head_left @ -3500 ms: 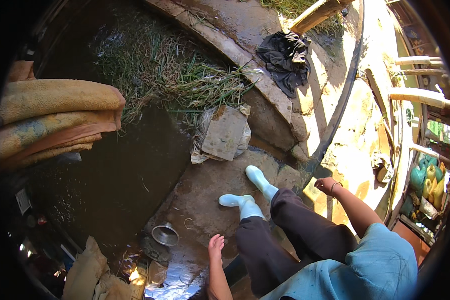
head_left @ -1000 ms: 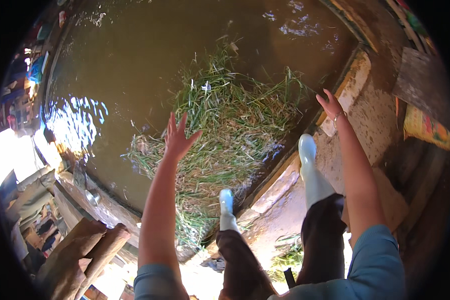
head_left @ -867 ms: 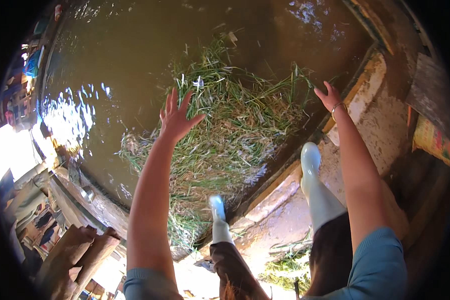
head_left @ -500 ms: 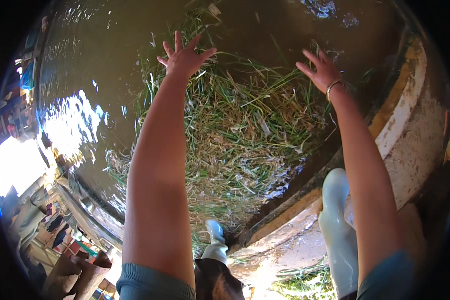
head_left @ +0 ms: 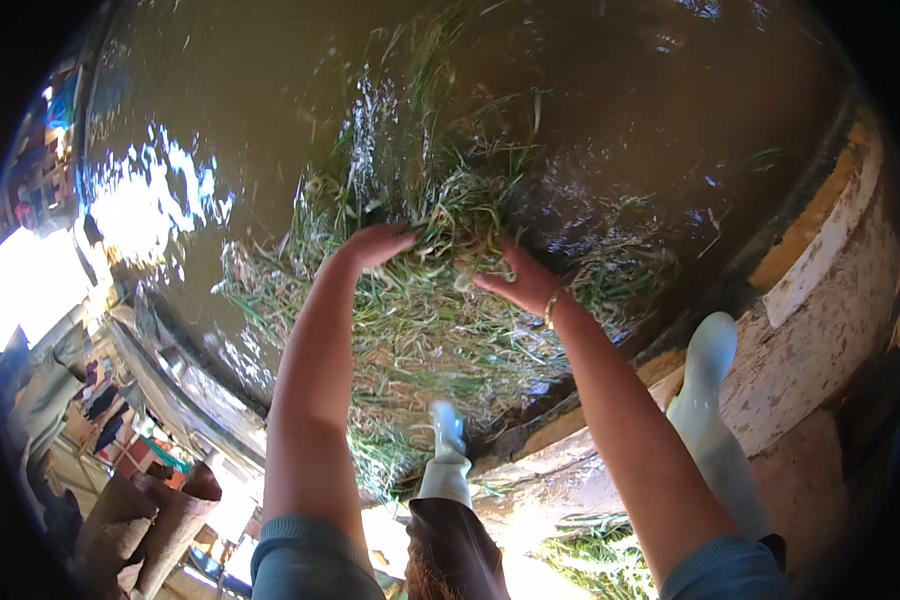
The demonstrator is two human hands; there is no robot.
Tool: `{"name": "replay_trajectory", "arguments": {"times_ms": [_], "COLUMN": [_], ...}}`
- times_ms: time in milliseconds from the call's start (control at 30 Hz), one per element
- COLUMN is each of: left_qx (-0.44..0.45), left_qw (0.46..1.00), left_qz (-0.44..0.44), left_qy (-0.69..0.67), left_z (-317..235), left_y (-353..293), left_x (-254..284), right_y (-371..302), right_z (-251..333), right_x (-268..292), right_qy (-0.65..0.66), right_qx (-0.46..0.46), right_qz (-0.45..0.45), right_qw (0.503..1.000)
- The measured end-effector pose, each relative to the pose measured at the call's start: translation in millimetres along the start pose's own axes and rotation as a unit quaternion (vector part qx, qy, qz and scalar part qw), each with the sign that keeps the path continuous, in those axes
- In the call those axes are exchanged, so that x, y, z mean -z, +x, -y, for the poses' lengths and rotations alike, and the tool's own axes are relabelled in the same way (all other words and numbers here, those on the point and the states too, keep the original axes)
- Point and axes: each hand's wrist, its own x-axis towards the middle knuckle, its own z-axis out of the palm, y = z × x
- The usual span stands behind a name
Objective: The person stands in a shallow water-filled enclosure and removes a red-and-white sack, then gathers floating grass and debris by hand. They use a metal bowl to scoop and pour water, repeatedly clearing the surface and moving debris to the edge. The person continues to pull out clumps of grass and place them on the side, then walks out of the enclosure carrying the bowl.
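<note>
A heap of long green grass (head_left: 420,330) floats in muddy brown water (head_left: 620,110) just below me. Both my arms reach down into it. My left hand (head_left: 372,245) curls over the left side of a wet clump of grass (head_left: 452,228). My right hand (head_left: 518,286), with a thin bangle on its wrist, presses against the clump's right side. The clump is held between the two hands just above the water. My fingertips are partly hidden in the blades.
A curved concrete rim (head_left: 820,290) borders the pool on the right. My pale rubber boots (head_left: 448,458) (head_left: 708,400) stand on the ledge at its edge. Sacks (head_left: 140,520) and clutter lie at the lower left, beyond the pool's wall.
My hands were spread open above the grass. They have since come down and together, closing on a clump from both sides, and I have leaned further over the water.
</note>
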Motion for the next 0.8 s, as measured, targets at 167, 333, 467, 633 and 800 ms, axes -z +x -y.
{"name": "replay_trajectory", "arguments": {"times_ms": [167, 333, 467, 633, 800], "left_qx": [0.062, 0.171, 0.204, 0.347, 0.356], "left_qw": [0.989, 0.919, 0.855, 0.784, 0.923], "left_qz": [-0.027, -0.034, -0.019, -0.017, 0.009], "left_qy": [-0.132, -0.355, -0.477, -0.515, -0.146], "left_z": [95.0, 198.6, 267.2, 268.7, 355.1], "left_y": [-70.5, -128.0, -192.5, -294.6, -355.6], "left_x": [-126.7, -278.6, -423.1, -543.5, -480.9], "right_y": [-1.1, -37.6, -90.8, -158.0, -94.4], "right_z": [7.3, 3.9, 16.8, 60.2, 72.4], "right_x": [-132.1, -285.6, -381.7, -438.1, -303.7], "right_qy": [0.054, -0.003, -0.195, -0.461, -0.258], "right_qx": [0.028, 0.063, -0.006, 0.026, 0.302], "right_qz": [0.133, 0.217, 0.407, 0.514, 0.103], "right_qw": [0.989, 0.974, 0.892, 0.723, 0.912]}}
